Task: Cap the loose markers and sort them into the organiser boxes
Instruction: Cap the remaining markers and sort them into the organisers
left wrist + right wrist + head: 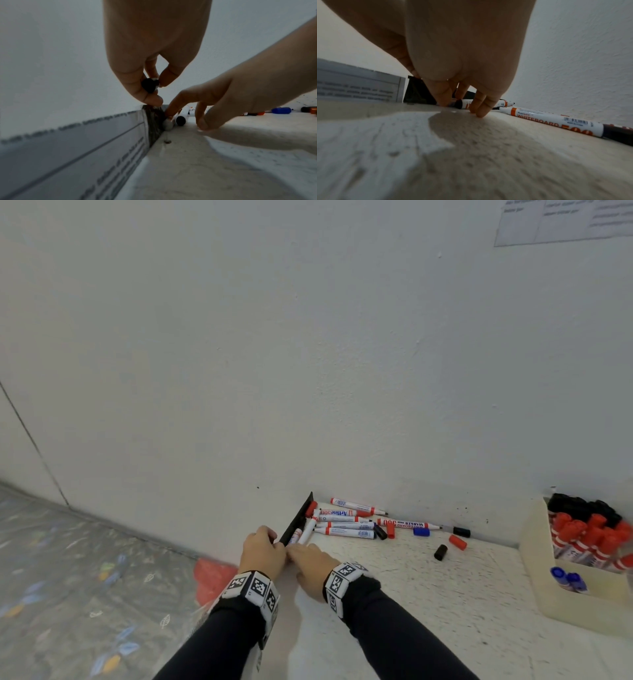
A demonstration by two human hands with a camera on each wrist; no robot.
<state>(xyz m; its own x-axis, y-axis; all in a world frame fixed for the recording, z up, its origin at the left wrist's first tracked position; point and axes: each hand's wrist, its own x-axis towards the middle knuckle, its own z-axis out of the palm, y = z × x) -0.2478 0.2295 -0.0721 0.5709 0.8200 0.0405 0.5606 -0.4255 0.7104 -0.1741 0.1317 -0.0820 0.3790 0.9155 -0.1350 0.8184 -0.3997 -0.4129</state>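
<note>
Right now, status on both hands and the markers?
Left hand pinches a black-ended marker. Right hand open, fingers reaching among loose markers by the wall. Loose caps uncollected; organiser box part filled.

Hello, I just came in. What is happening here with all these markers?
A person is tidying whiteboard markers on a white table against the wall. The left hand pinches a black-ended marker in its grip, while the right hand reaches with its fingertips for another marker beside the black bracket. Several uncapped markers and loose caps lie by the wall. The organiser box on the right already holds many capped ones.
</note>
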